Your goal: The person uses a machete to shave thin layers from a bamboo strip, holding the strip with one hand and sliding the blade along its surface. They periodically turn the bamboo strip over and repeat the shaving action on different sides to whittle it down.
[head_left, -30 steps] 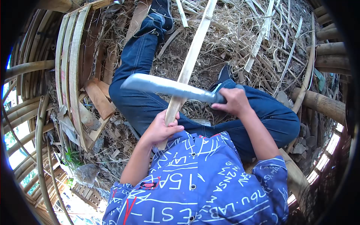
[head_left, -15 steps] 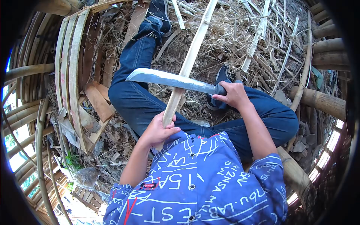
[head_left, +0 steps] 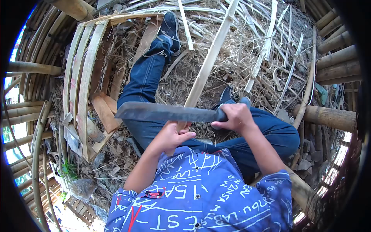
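A long pale bamboo strip (head_left: 208, 62) runs from the top of the view down toward my lap. My left hand (head_left: 174, 136) is wrapped round its lower part, thumb pointing right. My right hand (head_left: 236, 117) grips the dark handle of a machete (head_left: 166, 112). The wide blade points left and crosses over the strip just above my left hand, its face dull grey. Whether blade and strip touch, I cannot tell.
My legs in blue jeans (head_left: 145, 77) are bent on either side. Shavings and thin strips (head_left: 266, 50) litter the ground ahead. A slatted wooden frame (head_left: 89, 89) stands at left, loose wood pieces beside it. Bamboo poles (head_left: 328, 118) line the right side.
The machete has come down the strip toward my left hand, and its blade has turned from bright to dull. The view has shifted, with the surroundings lower in the upper part.
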The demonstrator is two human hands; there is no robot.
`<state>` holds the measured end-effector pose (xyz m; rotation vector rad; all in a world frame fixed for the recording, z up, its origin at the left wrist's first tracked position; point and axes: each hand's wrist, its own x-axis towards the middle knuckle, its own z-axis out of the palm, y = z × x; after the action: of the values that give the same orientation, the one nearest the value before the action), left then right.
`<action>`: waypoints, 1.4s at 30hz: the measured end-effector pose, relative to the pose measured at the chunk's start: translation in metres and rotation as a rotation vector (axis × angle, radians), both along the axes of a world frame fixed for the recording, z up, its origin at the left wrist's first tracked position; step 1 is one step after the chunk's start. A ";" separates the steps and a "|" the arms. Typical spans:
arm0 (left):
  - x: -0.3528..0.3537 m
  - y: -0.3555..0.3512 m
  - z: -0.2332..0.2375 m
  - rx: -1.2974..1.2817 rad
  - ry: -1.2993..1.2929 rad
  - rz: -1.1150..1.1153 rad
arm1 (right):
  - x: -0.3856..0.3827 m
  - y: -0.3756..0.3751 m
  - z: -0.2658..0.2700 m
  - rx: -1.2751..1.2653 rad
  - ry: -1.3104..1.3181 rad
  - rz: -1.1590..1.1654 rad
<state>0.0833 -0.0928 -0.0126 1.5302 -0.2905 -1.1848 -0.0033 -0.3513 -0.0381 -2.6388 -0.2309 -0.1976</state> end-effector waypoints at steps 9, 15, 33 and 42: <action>-0.009 -0.013 0.026 0.014 -0.171 0.044 | 0.019 0.007 0.030 -0.040 -0.028 -0.051; -0.017 -0.006 0.032 -0.016 -0.116 0.040 | 0.046 -0.036 0.056 -0.118 -0.068 -0.238; -0.016 -0.017 0.039 0.040 -0.245 -0.083 | -0.008 0.000 0.057 0.090 0.148 -0.327; -0.031 0.006 0.051 -0.069 -0.234 -0.015 | -0.014 0.026 0.101 -0.074 0.101 -0.337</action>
<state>0.0520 -0.0865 0.0388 1.6092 -0.4948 -0.9971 -0.0171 -0.3256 0.0631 -2.7363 0.2473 -0.1680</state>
